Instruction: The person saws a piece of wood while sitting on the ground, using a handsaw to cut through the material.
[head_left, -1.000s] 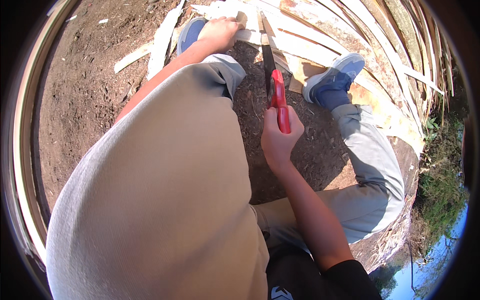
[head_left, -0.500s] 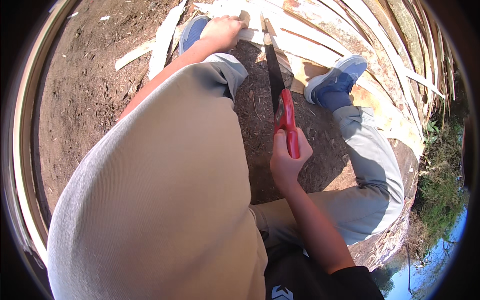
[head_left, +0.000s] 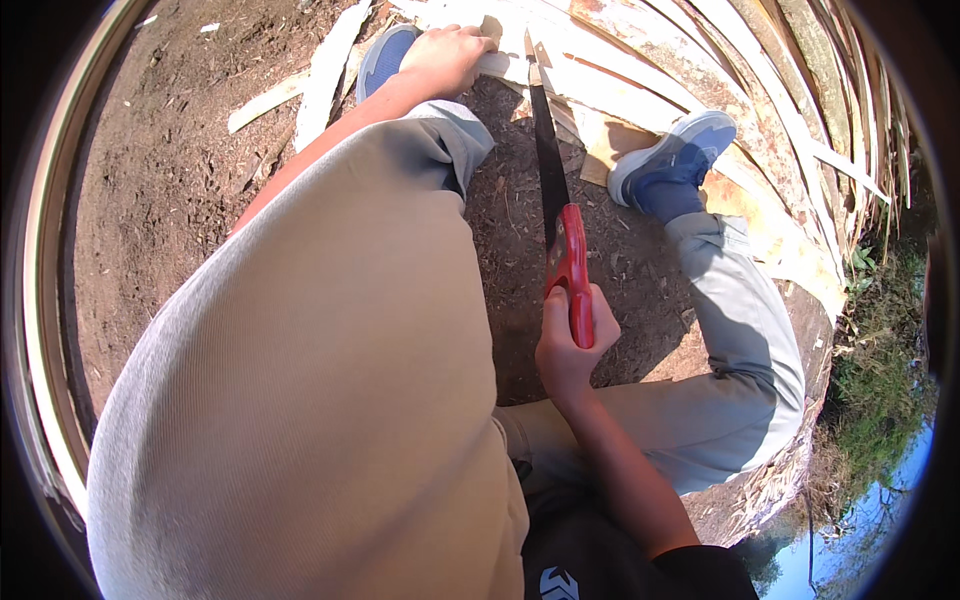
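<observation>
My right hand [head_left: 572,350] is wrapped around the red handle of a handsaw [head_left: 570,250]. Its dark blade points away from me, and the tip lies in bright sun at a pale wooden board [head_left: 505,68]. Beyond my raised left knee, my left hand [head_left: 447,58] bears down on that board beside the left shoe, fingers bent over the wood. Glare washes out the board's edges, and whether the teeth sit in a cut is hard to see.
My shoes [head_left: 675,155] flank the saw, the right one against wood pieces. Long split strips [head_left: 800,130] are heaped at far right. Loose slats [head_left: 270,102] lie on brown dirt [head_left: 160,190] at left. Green plants [head_left: 880,370] grow at the right edge.
The saw and my right hand have slid a short way back toward me, baring more of the blade near its tip. My left hand stays in nearly the same place.
</observation>
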